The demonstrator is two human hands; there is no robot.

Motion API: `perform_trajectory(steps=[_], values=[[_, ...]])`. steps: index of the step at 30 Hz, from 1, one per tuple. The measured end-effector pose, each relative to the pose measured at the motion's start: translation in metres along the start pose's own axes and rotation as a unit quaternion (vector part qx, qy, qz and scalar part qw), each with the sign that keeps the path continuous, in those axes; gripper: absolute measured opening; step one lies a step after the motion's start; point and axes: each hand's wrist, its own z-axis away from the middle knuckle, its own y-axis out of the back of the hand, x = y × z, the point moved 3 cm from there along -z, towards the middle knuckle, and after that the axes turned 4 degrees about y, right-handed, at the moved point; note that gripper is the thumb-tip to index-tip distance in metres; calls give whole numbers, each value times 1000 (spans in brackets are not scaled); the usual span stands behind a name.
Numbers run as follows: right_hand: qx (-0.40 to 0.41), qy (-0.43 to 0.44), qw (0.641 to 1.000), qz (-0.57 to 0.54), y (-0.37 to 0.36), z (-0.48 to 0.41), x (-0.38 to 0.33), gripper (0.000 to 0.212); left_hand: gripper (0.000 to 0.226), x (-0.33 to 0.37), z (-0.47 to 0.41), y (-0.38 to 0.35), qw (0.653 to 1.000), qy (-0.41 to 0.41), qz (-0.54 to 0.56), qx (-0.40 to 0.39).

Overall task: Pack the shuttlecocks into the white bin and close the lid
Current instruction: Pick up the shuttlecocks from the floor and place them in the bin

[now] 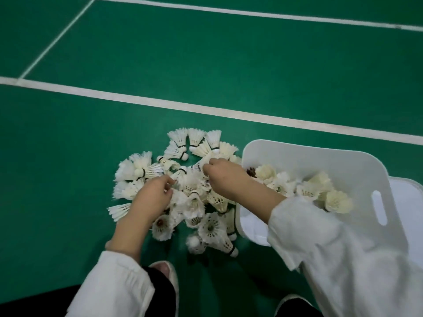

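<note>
The light, easily crushed white feather shuttlecocks (211,227) are pinched by the left hand (152,194) and the right hand (220,177), and the firm cork ends (184,156) are judged the safer hold.

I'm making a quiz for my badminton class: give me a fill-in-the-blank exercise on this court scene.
1. The floor is ____.
2. The bin stands to the ____ of the loose shuttlecocks.
3. The left hand and right hand both come out of ____ sleeves.
Missing words: green; right; white.
</note>
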Motion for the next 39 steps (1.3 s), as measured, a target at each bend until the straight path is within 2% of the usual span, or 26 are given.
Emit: perform_trajectory(steps=[6, 10, 13, 17, 22, 26, 32, 39], values=[[-113, -34, 993, 15, -34, -30, -4, 34, 22, -9, -39, -10, 1000, 4, -27, -15], [-150, -66, 986, 24, -52, -45, -6, 39, 28, -13, -65, -24, 997, 10, -56, -48], [-162, -81, 982, 47, -62, -52, -4, 43, 16, -20, -73, -33, 996, 29, -81, -36], [-172, -67, 979, 92, -68, -53, -2, 37, 40, -24, -68, -52, 990, 51, -130, -23], [-134, -74, 984, 90, -64, -54, -1, 28, 34, -14, -69, -63, 989, 65, -134, 17], [-68, -106, 992, 14, -53, -49, 0, 26, 21, -12, -73, -61, 993, 62, -71, 64], [18, -132, 988, -81, -42, -43, 3, 25, 20, -6, -70, -41, 988, 37, -25, 145], [26, -143, 979, -141, -31, -35, 0, 16, 16, 11, -71, -8, 980, 19, 100, 172]])
